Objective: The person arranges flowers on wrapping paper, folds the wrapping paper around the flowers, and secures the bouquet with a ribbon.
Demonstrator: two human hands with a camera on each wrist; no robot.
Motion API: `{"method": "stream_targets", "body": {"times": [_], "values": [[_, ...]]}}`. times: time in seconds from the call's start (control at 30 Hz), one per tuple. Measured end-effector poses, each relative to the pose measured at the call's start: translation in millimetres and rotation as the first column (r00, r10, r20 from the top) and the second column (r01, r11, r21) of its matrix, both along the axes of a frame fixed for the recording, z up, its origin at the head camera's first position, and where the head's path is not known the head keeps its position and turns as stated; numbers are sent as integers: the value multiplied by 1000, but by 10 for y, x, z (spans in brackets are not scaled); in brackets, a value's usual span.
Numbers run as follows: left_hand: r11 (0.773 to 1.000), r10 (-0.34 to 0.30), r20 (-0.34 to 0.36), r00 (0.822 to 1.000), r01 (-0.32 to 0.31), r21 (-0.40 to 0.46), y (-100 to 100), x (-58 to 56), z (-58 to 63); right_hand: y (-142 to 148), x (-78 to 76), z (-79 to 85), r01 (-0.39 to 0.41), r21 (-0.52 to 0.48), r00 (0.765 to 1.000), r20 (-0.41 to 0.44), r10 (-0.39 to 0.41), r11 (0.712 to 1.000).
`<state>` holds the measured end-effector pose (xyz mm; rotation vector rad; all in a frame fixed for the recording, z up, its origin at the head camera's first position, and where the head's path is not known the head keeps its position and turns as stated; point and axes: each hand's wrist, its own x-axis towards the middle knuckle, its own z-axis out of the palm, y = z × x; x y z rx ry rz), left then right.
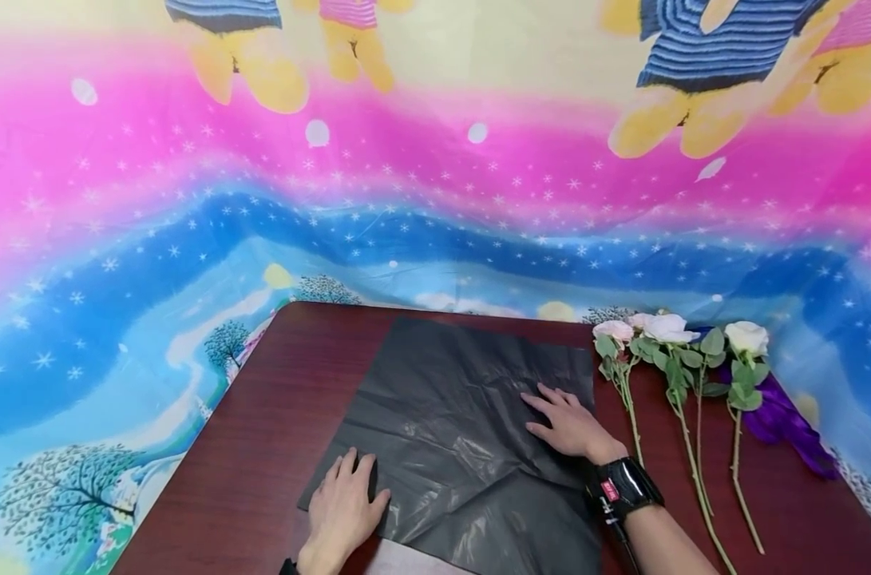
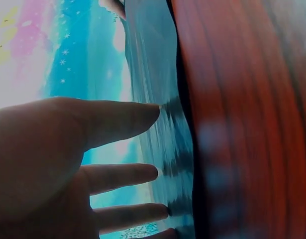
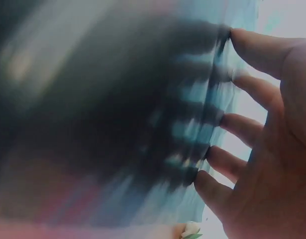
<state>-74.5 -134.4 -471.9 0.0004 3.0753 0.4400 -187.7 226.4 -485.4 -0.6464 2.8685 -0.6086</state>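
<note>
Across the reddish-brown tabletop [image 1: 263, 415], a creased black sheet [image 1: 464, 447] is lying spread out. The left hand [image 1: 343, 505] is resting at its near left edge and the right hand [image 1: 570, 425] on its right side, fingers [image 3: 242, 127] apart, gripping nothing, probably keeping it flat. Roses [image 1: 667, 328] and purple cloth [image 1: 780, 419] are lying to the right. Whether the sheet is forming a bag with contents cannot be told.

I find a screened-off work corner; whether in a home or a studio cannot be determined. Evidence: a reddish-brown table [image 1: 255, 431] beneath the fingers [image 1: 540, 403], cartoon-printed cloth [image 1: 421, 176] hanging beyond them, stemmed roses [image 1: 747, 339] lying to their right.
</note>
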Motion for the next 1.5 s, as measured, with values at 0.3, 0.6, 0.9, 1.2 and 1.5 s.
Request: {"method": "stream_targets", "body": {"times": [0.3,0.6,0.9,1.2,1.5], "values": [[995,-96,57,994,94,46,-202,-119,27,-32,135,-38,81,80,994,-77,-75,994],[992,-119,65,991,117,44,-359,-228,-12,31,214,-140,91,-29,995,-28,-92,995],[986,-165,66,984,166,-10,-422,-367,5,23,396,-92,97,22,995,16,-97,995],[961,-275,35,961,276,-9,-432,-621,-25,-50,652,61,178,180,976,92,-196,967],[938,-347,39,937,346,14,-466,-843,-57,-80,801,106,211,226,968,85,-235,951]]}}
